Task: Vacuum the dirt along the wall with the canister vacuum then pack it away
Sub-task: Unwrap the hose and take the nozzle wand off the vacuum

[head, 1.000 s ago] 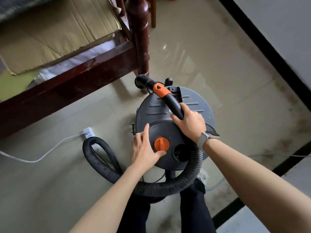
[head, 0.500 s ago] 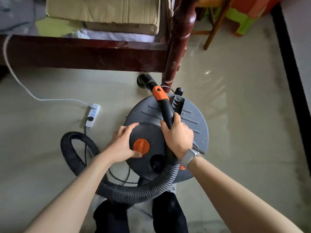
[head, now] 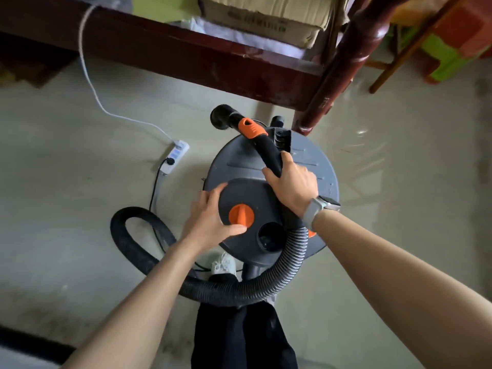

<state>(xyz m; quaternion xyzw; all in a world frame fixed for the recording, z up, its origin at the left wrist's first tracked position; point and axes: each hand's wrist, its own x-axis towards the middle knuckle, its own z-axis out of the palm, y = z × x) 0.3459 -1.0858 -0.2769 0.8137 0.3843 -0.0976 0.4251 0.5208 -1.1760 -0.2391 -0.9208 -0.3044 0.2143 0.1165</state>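
Observation:
A round grey canister vacuum [head: 314, 161] stands on the floor in front of me, with an orange knob [head: 241, 214] on its raised top housing. My right hand [head: 291, 182] grips the black hose handle [head: 269, 150], which has an orange collar and ends in a round brush nozzle [head: 221, 117]. The black ribbed hose [head: 266, 286] loops from the handle round my legs to the left. My left hand [head: 210, 219] rests on the left edge of the top housing, fingers spread and thumb beside the knob.
A dark wooden bed frame [head: 213, 62] with a turned post [head: 343, 59] crosses the top, cardboard on it. A white power strip [head: 177, 155] with a white cord and the vacuum's black plug lies on the floor to the left. A colourful stool [head: 450, 46] stands at the upper right.
My view has swung left, away from the wall with the black skirting. The bed frame and power strip now sit nearer the centre. Both hands keep their hold on the vacuum.

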